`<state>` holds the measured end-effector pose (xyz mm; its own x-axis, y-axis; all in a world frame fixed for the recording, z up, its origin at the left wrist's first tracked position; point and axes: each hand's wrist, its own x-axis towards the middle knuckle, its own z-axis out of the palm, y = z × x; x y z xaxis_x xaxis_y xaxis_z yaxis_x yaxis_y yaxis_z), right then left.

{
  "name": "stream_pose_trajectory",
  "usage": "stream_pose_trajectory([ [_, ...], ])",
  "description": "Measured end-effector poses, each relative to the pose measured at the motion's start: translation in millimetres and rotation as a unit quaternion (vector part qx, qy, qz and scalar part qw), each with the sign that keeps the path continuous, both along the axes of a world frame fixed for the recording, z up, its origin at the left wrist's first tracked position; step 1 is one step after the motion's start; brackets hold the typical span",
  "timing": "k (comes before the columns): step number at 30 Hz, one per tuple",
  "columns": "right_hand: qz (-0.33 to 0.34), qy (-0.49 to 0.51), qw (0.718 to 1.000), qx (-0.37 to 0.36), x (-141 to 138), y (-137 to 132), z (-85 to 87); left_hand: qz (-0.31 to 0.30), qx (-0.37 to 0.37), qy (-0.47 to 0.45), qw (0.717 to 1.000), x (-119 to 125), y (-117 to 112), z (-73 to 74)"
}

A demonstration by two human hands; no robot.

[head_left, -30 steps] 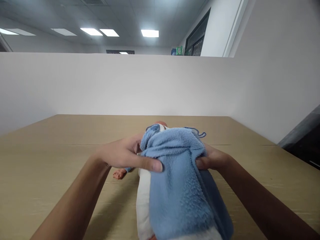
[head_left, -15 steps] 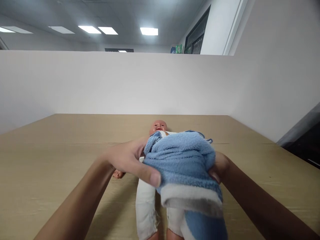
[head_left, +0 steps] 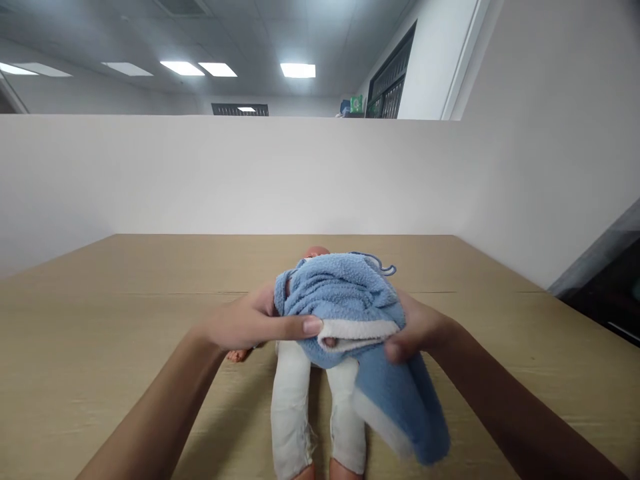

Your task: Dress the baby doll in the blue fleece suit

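Observation:
A pair of blue fleece pants (head_left: 345, 287) is held up between my two hands, one leg bunched short and a cord trailing at the far end. My left hand (head_left: 250, 327) grips the left side, its thumb laid along the white cuff (head_left: 360, 329). At the cuff's right end my right hand (head_left: 423, 327) pinches the cloth; a fingertip shows inside the opening. The other pant leg (head_left: 400, 407) hangs down at the right. Behind and below lies a baby doll on its back, its head (head_left: 317, 251) mostly covered and its white-clothed legs (head_left: 291, 407) toward me.
The doll lies on a wood-coloured table (head_left: 125, 373). A doll's hand (head_left: 239, 355) rests on the tabletop under my left wrist. A white partition (head_left: 280, 177) stands along the far edge, and a dark object (head_left: 607, 287) is at the far right.
The pants have moved left and away from me, now hiding most of the doll's face. The bunched leg's cuff has risen, and my right thumb has come round to its front.

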<state>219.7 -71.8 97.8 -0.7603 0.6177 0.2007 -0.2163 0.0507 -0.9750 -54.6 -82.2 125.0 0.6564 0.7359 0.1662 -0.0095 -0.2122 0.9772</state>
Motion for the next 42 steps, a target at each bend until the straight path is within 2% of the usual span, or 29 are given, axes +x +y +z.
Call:
stream_pose_trajectory([
  [2, -0.084, -0.025, 0.995, 0.041, -3.7, -8.7, 7.4, -0.002, -0.017, 0.012, 1.000, 0.9, -10.7, -2.9],
  [5, -0.202, -0.074, 0.971, 0.107, -12.2, -33.0, 17.4, 0.011, -0.049, 0.014, 0.999, 1.7, -31.8, -8.9],
  [8, -0.263, -0.133, 0.941, 0.165, -21.0, -63.9, 21.8, 0.039, -0.059, 0.008, 0.997, 2.9, -57.8, -17.0],
  [11, -0.306, -0.160, 0.914, 0.212, -25.7, -89.7, 17.1, 0.114, -0.034, 0.022, 0.993, 8.5, -86.4, -27.0],
  [15, -0.316, -0.232, 0.898, 0.202, -26.9, -108.2, 1.5, 0.238, -0.043, 0.020, 0.970, 21.5, -119.3, -48.4],
  [19, -0.312, -0.319, 0.878, 0.176, -28.8, -114.5, -15.9, 0.333, -0.061, 0.007, 0.941, 28.1, -138.1, -82.1],
  [23, -0.242, -0.326, 0.895, 0.186, -33.7, -116.9, -31.1, 0.363, -0.055, 0.039, 0.929, 25.6, -150.9, -114.1],
  [26, -0.221, -0.325, 0.900, 0.187, -36.7, -116.0, -41.1, 0.387, -0.058, 0.053, 0.919, 26.7, -159.3, -127.8],
  [29, -0.231, -0.342, 0.890, 0.194, -37.9, -110.3, -49.6, 0.416, -0.067, 0.058, 0.905, 31.6, -161.4, -133.9],
  [32, -0.226, -0.336, 0.892, 0.203, -38.8, -100.1, -56.4, 0.403, -0.080, 0.058, 0.910, 34.4, -153.9, -136.9],
  [35, -0.229, -0.337, 0.891, 0.202, -40.1, -86.6, -62.8, 0.381, -0.081, 0.052, 0.920, 32.8, -138.4, -138.1],
  [39, -0.264, -0.366, 0.870, 0.197, -41.6, -64.2, -71.2, 0.344, -0.056, 0.072, 0.935, 27.4, -112.3, -135.8],
  [42, -0.277, -0.372, 0.863, 0.199, -42.4, -48.5, -72.1, 0.338, -0.036, 0.108, 0.934, 24.2, -96.9, -131.5],
])
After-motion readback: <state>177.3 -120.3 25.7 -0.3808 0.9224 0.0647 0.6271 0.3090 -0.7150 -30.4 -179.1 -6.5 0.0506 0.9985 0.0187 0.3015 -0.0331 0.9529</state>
